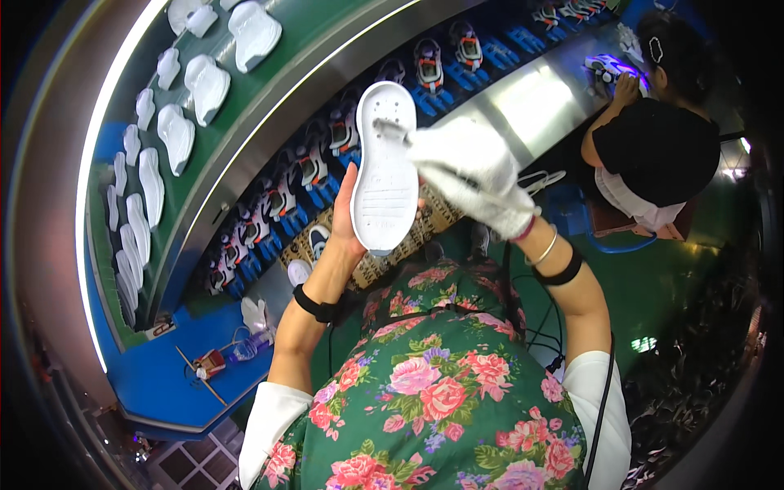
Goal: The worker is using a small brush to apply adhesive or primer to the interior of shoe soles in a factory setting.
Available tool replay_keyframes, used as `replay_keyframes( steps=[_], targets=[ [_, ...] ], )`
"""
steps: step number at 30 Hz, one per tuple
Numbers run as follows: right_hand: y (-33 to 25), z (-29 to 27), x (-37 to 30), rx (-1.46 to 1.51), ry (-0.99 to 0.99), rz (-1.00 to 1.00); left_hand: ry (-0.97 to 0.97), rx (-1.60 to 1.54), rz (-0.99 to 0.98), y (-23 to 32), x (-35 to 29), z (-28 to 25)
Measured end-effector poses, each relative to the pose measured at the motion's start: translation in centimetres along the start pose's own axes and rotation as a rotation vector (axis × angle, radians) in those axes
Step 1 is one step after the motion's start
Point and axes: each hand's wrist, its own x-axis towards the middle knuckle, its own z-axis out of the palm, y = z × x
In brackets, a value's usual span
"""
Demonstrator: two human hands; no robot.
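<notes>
A white shoe sole (pixel 380 175) is held up in front of me, its hollow inner face toward me. Bare and curved round its lower left side, my left hand (pixel 347 220) grips it from behind, with fingertips showing at the right edge. My right hand (pixel 482 167) wears a white glove and is closed around what looks like a brush (pixel 394 129). The brush's greyish tip meets the sole's upper part, just below a group of small holes. Most of its handle is hidden by the glove.
White soles (pixel 175 139) line a raised green belt (pixel 216 122) at left. Below it, shoe uppers (pixel 313 167) stand on blue racks along a lower line. A co-worker (pixel 657 151) sits at right, handling a shoe. A blue table (pixel 155 388) holds small tools at lower left.
</notes>
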Motion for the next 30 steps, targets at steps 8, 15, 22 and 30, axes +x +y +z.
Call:
replay_keyframes(
  steps=[8,15,22,30],
  targets=[
    [0.6,-5.4,-2.5,0.767,0.322,0.861,-0.409,0.379,0.257,6.7,5.3,5.5],
    [5.2,-4.5,-6.8,0.711,0.322,0.959,-0.275,-0.239,0.611,16.7,17.6,10.6],
    [8.6,-4.8,-10.0,0.769,0.365,1.077,0.013,-0.002,0.546,12.2,24.3,12.9],
    [9.5,-5.9,-11.3,0.927,0.411,1.179,0.621,2.071,1.03,15.2,41.4,18.4]
  ],
)
